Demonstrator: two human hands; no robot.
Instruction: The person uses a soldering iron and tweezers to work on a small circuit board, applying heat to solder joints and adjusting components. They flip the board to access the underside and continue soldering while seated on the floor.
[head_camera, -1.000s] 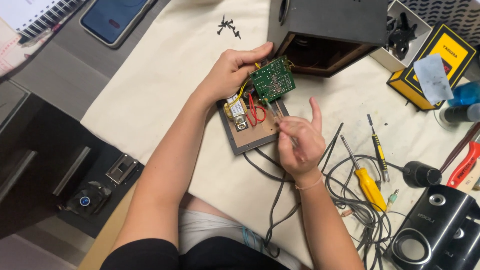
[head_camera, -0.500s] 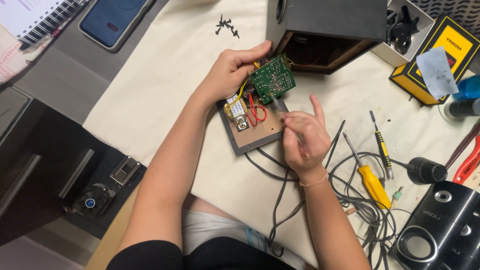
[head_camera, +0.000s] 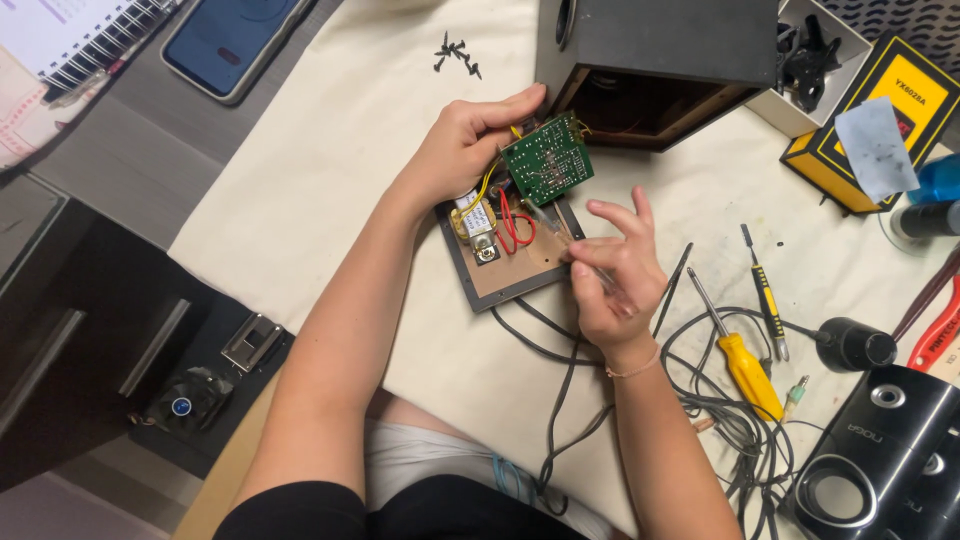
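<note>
- Near the cloth's far edge, a green circuit board (head_camera: 546, 159) is held tilted above the brown back panel (head_camera: 510, 262) by the left hand (head_camera: 462, 148), fingers clamped on its upper edge.
- A thin tool (head_camera: 566, 242) is pinched in the right hand (head_camera: 612, 275), its tip at the panel.
- Strain on the red wires (head_camera: 512, 224) could be caused by lifting the board further.
- A slip of the tip could scratch the board or nick those wires.

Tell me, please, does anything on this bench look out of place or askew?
Yes. The green circuit board is tilted up off its brown panel in the left hand, hanging on its wires. Loose black screws lie scattered on the cloth, and cables are tangled beside the right hand.
</note>
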